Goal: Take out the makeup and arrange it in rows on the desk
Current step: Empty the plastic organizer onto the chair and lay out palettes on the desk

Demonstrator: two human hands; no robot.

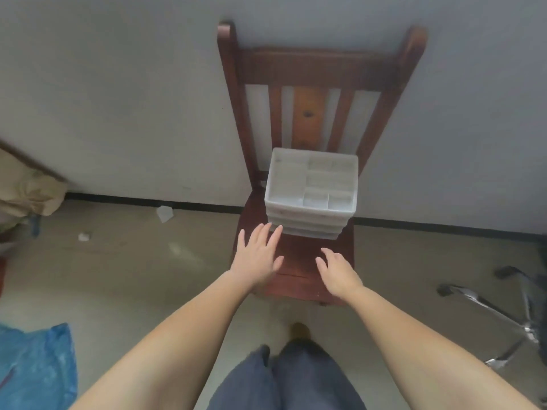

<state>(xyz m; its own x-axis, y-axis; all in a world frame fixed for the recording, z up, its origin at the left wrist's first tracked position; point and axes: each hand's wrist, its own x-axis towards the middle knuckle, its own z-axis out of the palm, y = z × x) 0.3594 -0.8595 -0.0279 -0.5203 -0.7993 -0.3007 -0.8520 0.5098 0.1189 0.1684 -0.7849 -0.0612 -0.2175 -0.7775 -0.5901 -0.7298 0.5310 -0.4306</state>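
Note:
A white plastic organizer [310,214] with top compartments and stacked drawers stands on the seat of a dark wooden chair [307,261] against the wall. Its top compartments look empty; what the drawers hold is hidden. My left hand [259,255] is stretched out with fingers spread, its fingertips just short of the organizer's lower left corner. Over the seat's front, my right hand [337,273] reaches with relaxed, straight fingers, a short way below the organizer. Neither hand holds anything. No makeup and no desk are visible.
A blue plastic bag [32,365] lies on the floor at lower left. The chrome base of an office chair [503,315] sits at right. Scraps of paper [164,213] lie by the wall, and a beige bundle [26,187] is at far left.

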